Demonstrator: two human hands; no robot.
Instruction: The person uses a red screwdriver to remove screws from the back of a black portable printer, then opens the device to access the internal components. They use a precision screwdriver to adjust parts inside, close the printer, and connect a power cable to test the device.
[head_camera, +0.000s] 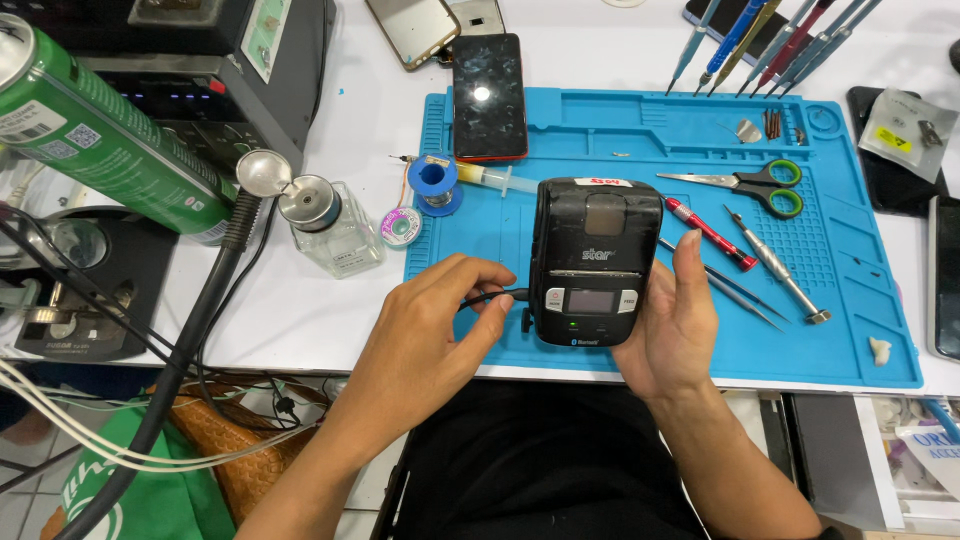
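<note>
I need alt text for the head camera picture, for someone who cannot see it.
A person's right hand holds a small black printer over a blue work mat, while the left hand pinches a black cable at its side. Scissors and screwdrivers lie nearby.

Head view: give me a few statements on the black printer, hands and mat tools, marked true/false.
1. The right hand holds the black portable printer by its side. True.
2. The left hand pinches a black cable at the printer's side. True.
3. The scissors have red handles. False: green handles.
4. The printer sits over the blue mat. True.
5. The phone at the mat's top edge is lit and showing an image. False: its screen is dark.
</note>
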